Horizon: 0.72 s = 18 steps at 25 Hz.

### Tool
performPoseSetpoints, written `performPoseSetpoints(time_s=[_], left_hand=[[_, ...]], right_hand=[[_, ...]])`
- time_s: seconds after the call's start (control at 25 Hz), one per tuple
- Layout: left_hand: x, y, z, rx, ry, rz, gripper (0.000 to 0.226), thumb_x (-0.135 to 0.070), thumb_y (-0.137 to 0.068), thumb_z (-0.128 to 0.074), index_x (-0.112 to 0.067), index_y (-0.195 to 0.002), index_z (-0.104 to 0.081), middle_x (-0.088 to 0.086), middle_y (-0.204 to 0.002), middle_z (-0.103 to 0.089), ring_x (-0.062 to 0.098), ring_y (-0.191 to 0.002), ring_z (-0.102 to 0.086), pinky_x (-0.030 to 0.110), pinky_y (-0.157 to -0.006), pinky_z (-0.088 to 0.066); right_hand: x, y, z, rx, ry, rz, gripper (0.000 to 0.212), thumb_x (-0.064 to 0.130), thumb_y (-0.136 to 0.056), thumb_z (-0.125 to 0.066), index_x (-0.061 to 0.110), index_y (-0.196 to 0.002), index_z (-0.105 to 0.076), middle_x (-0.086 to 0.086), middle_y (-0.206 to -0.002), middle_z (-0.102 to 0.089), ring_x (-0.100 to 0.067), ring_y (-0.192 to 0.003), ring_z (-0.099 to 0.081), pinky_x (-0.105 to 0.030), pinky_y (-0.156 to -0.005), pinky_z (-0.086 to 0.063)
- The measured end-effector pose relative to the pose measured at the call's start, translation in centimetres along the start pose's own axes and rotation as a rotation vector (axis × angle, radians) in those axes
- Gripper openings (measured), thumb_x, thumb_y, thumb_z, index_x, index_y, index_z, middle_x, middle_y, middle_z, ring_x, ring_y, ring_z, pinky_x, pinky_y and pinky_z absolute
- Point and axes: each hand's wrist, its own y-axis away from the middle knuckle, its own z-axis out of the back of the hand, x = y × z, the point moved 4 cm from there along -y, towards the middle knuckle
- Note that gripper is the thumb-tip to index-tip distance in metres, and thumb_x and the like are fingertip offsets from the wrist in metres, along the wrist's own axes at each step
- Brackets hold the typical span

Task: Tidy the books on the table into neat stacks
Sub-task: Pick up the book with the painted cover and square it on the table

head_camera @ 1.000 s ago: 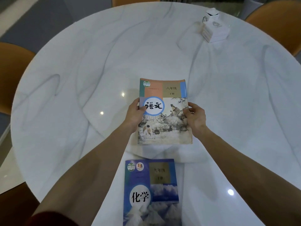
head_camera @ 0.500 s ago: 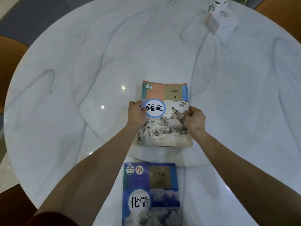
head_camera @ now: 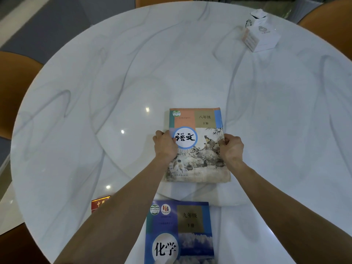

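Note:
A textbook with an orange, tan and painted-landscape cover (head_camera: 198,149) lies flat on the round white marble table (head_camera: 114,92), near its middle. My left hand (head_camera: 164,145) grips its left edge, thumb on the cover. My right hand (head_camera: 231,146) grips the right edge the same way. Whether more books lie under it I cannot tell. A blue chemistry textbook (head_camera: 181,233) lies flat closer to me, at the near table edge, apart from the first. A red book (head_camera: 100,203) peeks out from under my left forearm.
A white tissue box (head_camera: 262,34) stands at the far right of the table. Orange chairs ring the table: one on the left (head_camera: 13,86), one at the far right (head_camera: 331,14), one at the back.
Both hands stay on the same book's edges. The view tilted down slightly, and the red book came into sight under my left forearm.

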Motion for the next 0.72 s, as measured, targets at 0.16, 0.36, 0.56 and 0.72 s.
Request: performPoseSetpoints(time_s=[0.16, 0.36, 0.56, 0.72], left_hand=[[0.2, 0.0, 0.0, 0.022, -0.036, -0.014, 0.032, -0.014, -0.099, -0.039, 0.0, -0.127, -0.048, 0.021, -0.13, -0.04, 0.036, -0.121, -0.037, 0.039, -0.099, -0.04], [0.2, 0.2, 0.3, 0.041, -0.086, -0.049, 0.034, -0.017, -0.1, -0.038, 0.0, -0.128, -0.046, 0.022, -0.129, -0.043, 0.037, -0.119, -0.04, 0.042, -0.096, -0.041], [0.8, 1.9, 1.6, -0.046, -0.183, -0.131, 0.035, -0.021, -0.099, -0.037, -0.003, -0.127, -0.048, 0.019, -0.123, -0.053, 0.034, -0.115, -0.049, 0.044, -0.088, -0.046], [1.3, 4.1, 2.5, -0.055, -0.387, -0.252, 0.033, -0.022, -0.098, -0.038, -0.007, -0.124, -0.053, 0.015, -0.12, -0.056, 0.032, -0.112, -0.053, 0.041, -0.086, -0.046]], right_hand=[[0.3, 0.1, 0.0, 0.005, -0.01, -0.02, 0.02, -0.004, -0.086, -0.046, -0.002, -0.069, -0.056, -0.017, -0.075, -0.053, -0.025, -0.067, -0.045, -0.027, -0.061, -0.036], [0.5, 0.3, 0.3, 0.038, 0.026, -0.022, 0.03, 0.001, -0.088, -0.046, 0.008, -0.059, -0.05, -0.018, -0.082, -0.054, -0.026, -0.069, -0.047, -0.027, -0.058, -0.037], [1.1, 2.8, 1.7, 0.054, 0.24, 0.018, 0.031, 0.016, -0.094, -0.047, 0.0, -0.119, -0.058, -0.022, -0.119, -0.056, -0.039, -0.106, -0.057, -0.044, -0.09, -0.05], [2.3, 5.5, 3.1, 0.026, 0.542, 0.204, 0.032, 0.021, -0.096, -0.042, 0.0, -0.116, -0.057, -0.021, -0.116, -0.057, -0.039, -0.106, -0.055, -0.044, -0.089, -0.045]])
